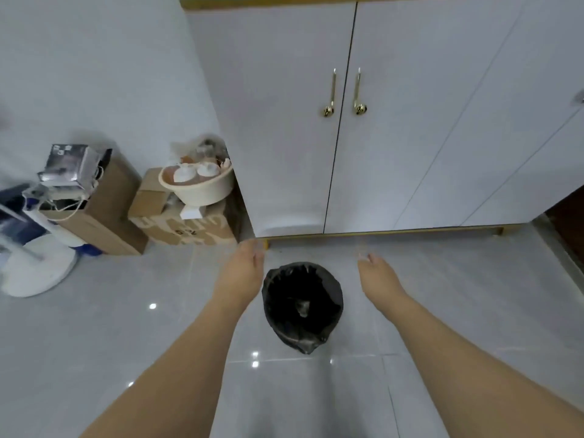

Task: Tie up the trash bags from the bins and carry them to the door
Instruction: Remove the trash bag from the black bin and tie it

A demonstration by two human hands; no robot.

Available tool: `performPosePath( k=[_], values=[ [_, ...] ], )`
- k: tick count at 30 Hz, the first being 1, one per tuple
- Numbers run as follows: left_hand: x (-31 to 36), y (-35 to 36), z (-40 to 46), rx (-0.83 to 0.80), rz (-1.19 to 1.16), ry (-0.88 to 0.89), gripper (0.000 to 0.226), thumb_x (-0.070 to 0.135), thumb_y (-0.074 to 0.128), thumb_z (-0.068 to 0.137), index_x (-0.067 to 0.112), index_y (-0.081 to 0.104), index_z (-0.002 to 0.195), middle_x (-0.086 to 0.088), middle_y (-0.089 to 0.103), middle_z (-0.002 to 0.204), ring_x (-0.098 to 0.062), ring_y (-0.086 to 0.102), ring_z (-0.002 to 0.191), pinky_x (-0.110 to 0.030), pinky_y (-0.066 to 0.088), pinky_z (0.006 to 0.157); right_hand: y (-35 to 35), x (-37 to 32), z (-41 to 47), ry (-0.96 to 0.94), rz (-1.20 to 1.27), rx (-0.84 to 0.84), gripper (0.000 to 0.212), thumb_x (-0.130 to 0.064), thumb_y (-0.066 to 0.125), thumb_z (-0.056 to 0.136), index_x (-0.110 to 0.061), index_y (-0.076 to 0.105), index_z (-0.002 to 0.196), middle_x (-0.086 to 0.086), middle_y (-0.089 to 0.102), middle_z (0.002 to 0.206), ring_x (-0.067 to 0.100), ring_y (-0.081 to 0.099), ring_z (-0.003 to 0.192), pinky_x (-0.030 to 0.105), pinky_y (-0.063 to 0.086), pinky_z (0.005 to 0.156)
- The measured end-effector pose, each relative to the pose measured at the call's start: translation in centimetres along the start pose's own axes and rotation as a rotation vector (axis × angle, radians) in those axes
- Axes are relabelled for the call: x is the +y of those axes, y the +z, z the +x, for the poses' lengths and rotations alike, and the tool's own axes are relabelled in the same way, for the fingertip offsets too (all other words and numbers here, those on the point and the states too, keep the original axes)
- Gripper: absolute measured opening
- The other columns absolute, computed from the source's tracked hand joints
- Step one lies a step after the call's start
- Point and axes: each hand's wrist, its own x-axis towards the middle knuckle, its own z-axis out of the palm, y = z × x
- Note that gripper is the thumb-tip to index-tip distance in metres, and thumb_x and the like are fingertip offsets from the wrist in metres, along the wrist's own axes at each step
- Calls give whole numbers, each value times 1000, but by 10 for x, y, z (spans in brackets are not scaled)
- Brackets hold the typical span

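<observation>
Head view: bin (302,306) lined with black trash bag (311,344) stands on grey tiled floor (126,327), just in front of white cabinet (284,121) with gold handles (330,93). Left hand (245,268) hovers at bin's left, right hand (377,273) at its right; both clear of bag rim, grip released, fingers relaxed, holding nothing. Bag mouth open, untied, edge folded over bin rim. Cardboard boxes (186,222) with cream basin (197,184) on top sit at left by wall, white fan base (34,273) further left.
</observation>
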Motion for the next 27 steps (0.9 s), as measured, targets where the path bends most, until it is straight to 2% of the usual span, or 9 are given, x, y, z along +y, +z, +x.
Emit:
performPosePath(
  k=[4, 6, 8, 11, 12, 15, 17, 20, 27],
  values=[
    [-104, 128, 12, -17, -103, -157, 48, 33, 35, 104, 11, 38, 147, -9, 44, 150, -27, 42, 137, -39, 31, 111, 83, 113, 83, 163, 178, 23, 47, -20, 34, 103, -4, 33, 147, 14, 41, 149, 32, 42, 132, 33, 36, 97],
    [-149, 190, 17, 20, -181, -238, 50, 35, 34, 104, 10, 37, 148, -9, 43, 150, -28, 41, 137, -40, 32, 111, 123, 169, 124, 261, 303, 40, 46, -15, 34, 102, 7, 35, 142, 23, 39, 149, 39, 38, 135, 44, 32, 110],
    [-185, 240, 23, 73, -319, -373, 48, 34, 33, 104, 7, 40, 143, -11, 48, 143, -30, 47, 129, -40, 36, 104, 156, 216, 162, 354, 429, 46, 49, -18, 35, 102, 6, 32, 144, 25, 34, 151, 41, 35, 137, 50, 28, 115],
    [-222, 292, 34, 148, -668, -663, 43, 34, 32, 101, 2, 46, 127, -9, 55, 106, -29, 50, 94, -44, 42, 94, 184, 263, 199, 394, 620, 26, 49, -29, 35, 103, -10, 33, 149, 15, 39, 149, 36, 44, 131, 49, 36, 109],
    [-231, 304, 38, 139, -794, -753, 48, 36, 32, 101, 4, 44, 133, -8, 52, 106, -29, 50, 95, -49, 41, 99, 189, 273, 206, 401, 672, 19, 50, -31, 35, 103, -11, 32, 150, 13, 39, 148, 35, 46, 129, 50, 39, 106],
    [-253, 333, 40, 18, -1098, -918, 55, 40, 32, 102, 16, 28, 151, -11, 45, 140, -36, 51, 121, -53, 41, 105, 195, 292, 219, 417, 733, -7, 52, -35, 37, 102, -13, 33, 148, 13, 44, 143, 35, 51, 122, 50, 44, 94],
    [-260, 346, 34, -65, -1224, -940, 58, 40, 33, 101, 16, 24, 153, -14, 44, 144, -40, 54, 119, -53, 45, 97, 199, 300, 221, 419, 721, -20, 51, -37, 38, 101, -13, 36, 146, 13, 47, 139, 34, 52, 117, 49, 44, 87],
    [-265, 359, 29, -140, -1315, -933, 58, 38, 38, 99, 8, 29, 147, -18, 53, 132, -40, 60, 108, -53, 47, 94, 209, 307, 225, 410, 705, -49, 47, -35, 40, 101, -13, 40, 142, 13, 48, 132, 34, 52, 116, 49, 44, 86],
    [-273, 369, 23, -182, -1260, -925, 39, 24, 31, 100, 0, 53, 122, -16, 63, 103, -32, 64, 90, -46, 52, 81, 229, 324, 221, 489, 711, -182, 47, -24, 39, 98, -9, 35, 142, 19, 46, 137, 40, 50, 122, 54, 42, 94]
  ],
)
